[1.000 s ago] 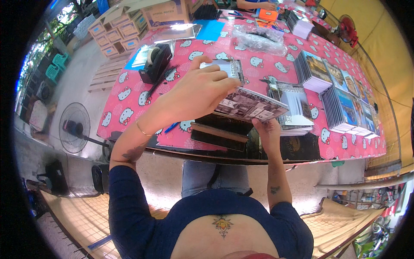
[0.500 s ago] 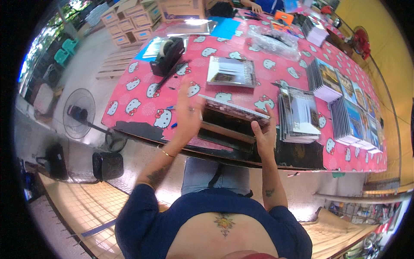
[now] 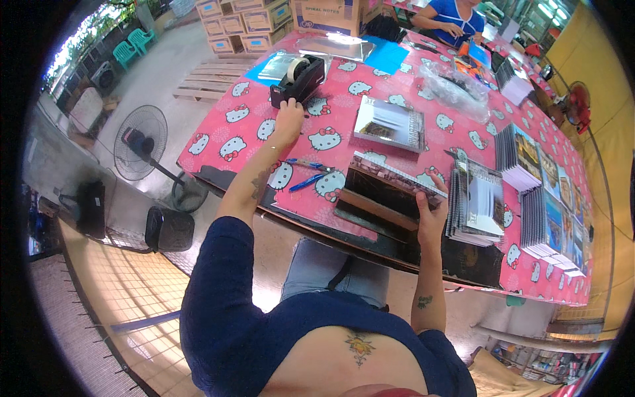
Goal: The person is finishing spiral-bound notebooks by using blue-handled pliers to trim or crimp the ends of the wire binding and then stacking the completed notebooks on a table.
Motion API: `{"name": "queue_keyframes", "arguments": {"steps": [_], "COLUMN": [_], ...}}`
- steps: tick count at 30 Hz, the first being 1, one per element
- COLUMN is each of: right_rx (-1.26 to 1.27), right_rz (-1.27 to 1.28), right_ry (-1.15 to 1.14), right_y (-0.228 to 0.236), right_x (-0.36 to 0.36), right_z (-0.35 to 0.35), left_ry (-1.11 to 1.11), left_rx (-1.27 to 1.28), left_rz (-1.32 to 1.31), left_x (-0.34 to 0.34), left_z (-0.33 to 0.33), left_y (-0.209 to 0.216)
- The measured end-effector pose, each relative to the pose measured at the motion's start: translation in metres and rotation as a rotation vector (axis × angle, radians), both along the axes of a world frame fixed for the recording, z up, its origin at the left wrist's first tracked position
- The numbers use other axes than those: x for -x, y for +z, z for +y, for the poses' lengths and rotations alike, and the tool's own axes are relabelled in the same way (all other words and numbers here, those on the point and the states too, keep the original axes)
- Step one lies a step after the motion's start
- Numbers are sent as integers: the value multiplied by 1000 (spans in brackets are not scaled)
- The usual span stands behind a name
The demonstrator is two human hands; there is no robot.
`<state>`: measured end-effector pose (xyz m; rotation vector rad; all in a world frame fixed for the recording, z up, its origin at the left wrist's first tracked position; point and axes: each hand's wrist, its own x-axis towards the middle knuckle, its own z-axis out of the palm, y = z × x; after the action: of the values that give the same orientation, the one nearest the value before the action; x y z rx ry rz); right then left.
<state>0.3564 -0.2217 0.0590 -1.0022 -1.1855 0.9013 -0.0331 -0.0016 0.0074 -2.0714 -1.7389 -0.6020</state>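
My left hand (image 3: pixel 289 120) reaches to the near end of a black tape dispenser (image 3: pixel 301 85) with a roll of tape in it. Its fingers are bent together there, and whatever is between them is hidden. My right hand (image 3: pixel 431 204) grips the right end of a notebook (image 3: pixel 395 175) tilted up on its edge, thumb on the near side. A dark wooden block (image 3: pixel 377 210) lies just in front of that notebook at the table edge. Beyond it, another notebook (image 3: pixel 389 124) with a pale landscape cover lies flat. Close to my right hand is a stack of spiral notebooks (image 3: pixel 479 198).
Pens (image 3: pixel 307 181) lie left of the block on the pink patterned table (image 3: pixel 231 147). More notebook stacks (image 3: pixel 549 221) stand at the right. Clear plastic wrap (image 3: pixel 453 89) and blue sheets (image 3: pixel 389 56) lie farther back. A person (image 3: pixel 456 23) works across the table. A fan (image 3: pixel 141 142) stands left.
My left hand has moved away from the notebook, forward and left to the tape dispenser. My right hand still holds the notebook. The whole view has shifted.
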Motion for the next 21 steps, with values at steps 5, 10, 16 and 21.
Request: {"name": "queue_keyframes", "arguments": {"steps": [5,10,16,21], "right_rx": [-264,-586,-420,-440], "right_rz": [-360,-1028,-1067,-1044], "right_ry": [-397,-309,-99,-111], "right_y": [7,87,61,59], "right_x": [-4,57,86,87], "right_z": [1,-9,40,44], "left_ry": [-18,-66,22,-98], "left_rx": [6,-67,27,-140], "left_rz": [100,113,43,-98], "left_x": [-29,-26,-24,-30], "left_z": [-2,-5,-7,-27], "left_y": [-1,-3,2,17]}}
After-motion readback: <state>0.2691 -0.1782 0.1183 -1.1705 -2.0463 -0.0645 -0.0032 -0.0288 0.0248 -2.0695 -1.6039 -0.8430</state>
